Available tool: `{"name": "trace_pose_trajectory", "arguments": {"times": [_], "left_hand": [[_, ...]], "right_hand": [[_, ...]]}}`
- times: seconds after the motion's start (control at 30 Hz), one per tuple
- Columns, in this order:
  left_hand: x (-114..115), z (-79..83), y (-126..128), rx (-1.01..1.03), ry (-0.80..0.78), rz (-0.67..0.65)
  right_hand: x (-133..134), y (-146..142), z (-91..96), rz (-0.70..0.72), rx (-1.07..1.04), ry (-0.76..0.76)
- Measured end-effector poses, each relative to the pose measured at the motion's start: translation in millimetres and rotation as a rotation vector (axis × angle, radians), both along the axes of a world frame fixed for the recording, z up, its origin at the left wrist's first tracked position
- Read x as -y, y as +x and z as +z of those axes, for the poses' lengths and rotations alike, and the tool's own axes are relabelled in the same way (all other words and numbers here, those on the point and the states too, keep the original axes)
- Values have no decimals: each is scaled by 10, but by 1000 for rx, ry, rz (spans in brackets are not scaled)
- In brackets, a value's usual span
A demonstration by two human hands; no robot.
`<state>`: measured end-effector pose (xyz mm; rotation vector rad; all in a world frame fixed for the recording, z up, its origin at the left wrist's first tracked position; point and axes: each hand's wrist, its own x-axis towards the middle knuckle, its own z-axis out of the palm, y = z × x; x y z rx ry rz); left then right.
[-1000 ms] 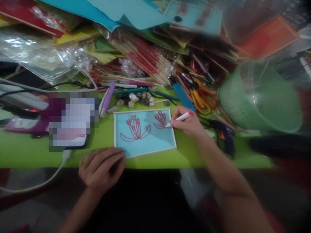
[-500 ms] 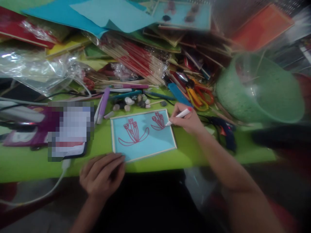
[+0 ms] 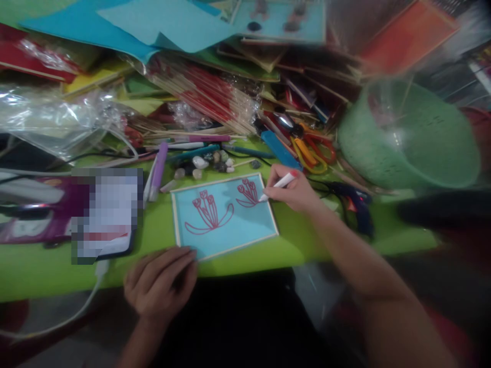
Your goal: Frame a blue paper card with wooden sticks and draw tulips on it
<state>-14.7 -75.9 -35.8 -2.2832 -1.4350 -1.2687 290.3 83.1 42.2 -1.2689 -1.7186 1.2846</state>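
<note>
A light blue card with a pale wooden frame (image 3: pixel 226 225) lies on the green table (image 3: pixel 46 266). Red flowers are drawn on it, one bunch at the left and one at the upper right. My right hand (image 3: pixel 293 191) grips a white marker (image 3: pixel 276 185) with a red end, its tip on the right-hand flower. My left hand (image 3: pixel 161 283) rests at the table's front edge with its fingers loosely curled, the fingertips touching the card's lower left corner.
Behind the card lie small pebbles (image 3: pixel 207 162), pens and a purple marker (image 3: pixel 157 166). Farther back are bundled sticks (image 3: pixel 207 99), coloured paper sheets, scissors (image 3: pixel 312 151), a glue gun (image 3: pixel 355 207) and a green basket (image 3: pixel 406 138). A phone with a white cable (image 3: pixel 103 214) sits left.
The marker tip has shifted slightly along the right-hand flower. The view has tilted a little; my left hand stays at the card's corner.
</note>
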Motion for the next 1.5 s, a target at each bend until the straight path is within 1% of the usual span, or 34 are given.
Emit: {"name": "trace_pose_trajectory", "arguments": {"times": [0.23, 0.53, 0.77, 1.0, 1.5], "left_hand": [[-2, 12, 0, -10, -4, -16], [-6, 20, -12, -11, -4, -15], [6, 14, -24, -13, -21, -10], [-13, 36, -7, -22, 0, -32], [-7, 49, 11, -15, -20, -5]], "right_hand": [[7, -13, 33, -62, 39, 46], [73, -22, 61, -110, 132, 164], [129, -64, 110, -110, 216, 301], [95, -30, 81, -101, 187, 291], [77, -4, 78, -79, 207, 269]]}}
